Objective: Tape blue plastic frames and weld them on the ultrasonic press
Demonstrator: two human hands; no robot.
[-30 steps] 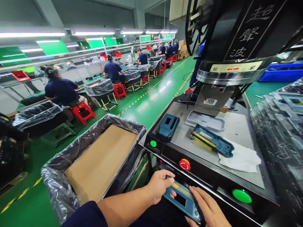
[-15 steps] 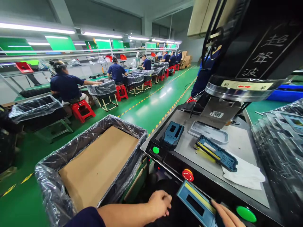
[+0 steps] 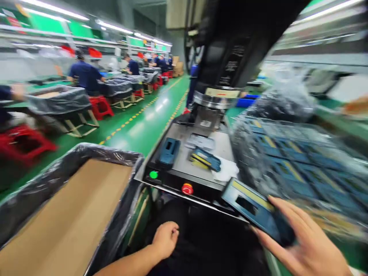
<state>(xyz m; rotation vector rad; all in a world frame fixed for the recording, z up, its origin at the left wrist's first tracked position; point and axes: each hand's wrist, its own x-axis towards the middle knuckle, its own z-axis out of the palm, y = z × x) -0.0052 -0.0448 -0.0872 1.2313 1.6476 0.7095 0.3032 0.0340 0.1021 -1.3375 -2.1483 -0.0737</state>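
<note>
1. Right hand [image 3: 304, 243]: fingers extended and slightly spread, gripping the near end of a blue panel [image 3: 253, 207]. The panel is held clear of any surface, just ahead of the fingertips. Its face, with a rectangular window and a yellow strip, is turned up. Gripping by the end probably keeps that face uncovered.

2. Left hand [image 3: 165, 239]: loosely curled, holding nothing, low and well apart from the panel.

3. Ahead of both hands stands a press machine [image 3: 227, 57]. On its front edge, a green button [image 3: 153, 174] lies ahead of the left hand and a red mushroom button [image 3: 187, 188] lies between the hands. Both are probably placed there for quick access.

4. On the machine plate beyond the buttons lie a blue housing [image 3: 169, 150], a grey nest [image 3: 199, 142], a blue-and-yellow part [image 3: 205, 160] and a white cloth [image 3: 225, 170].

5. Ahead and to the right of the right hand are film-wrapped trays of blue parts [image 3: 301, 161]. The film probably protects them from dust.

6. Left of the left hand is a bag-lined carton [image 3: 71, 214], floored with cardboard.

7. Far beyond the left hand, co-workers [image 3: 84, 74] sit at a line.

8. Writing: pale characters on the machine column, a strip label on its collar [image 3: 222, 92] and a small code label [image 3: 205, 123] are all too blurred to read.
</note>
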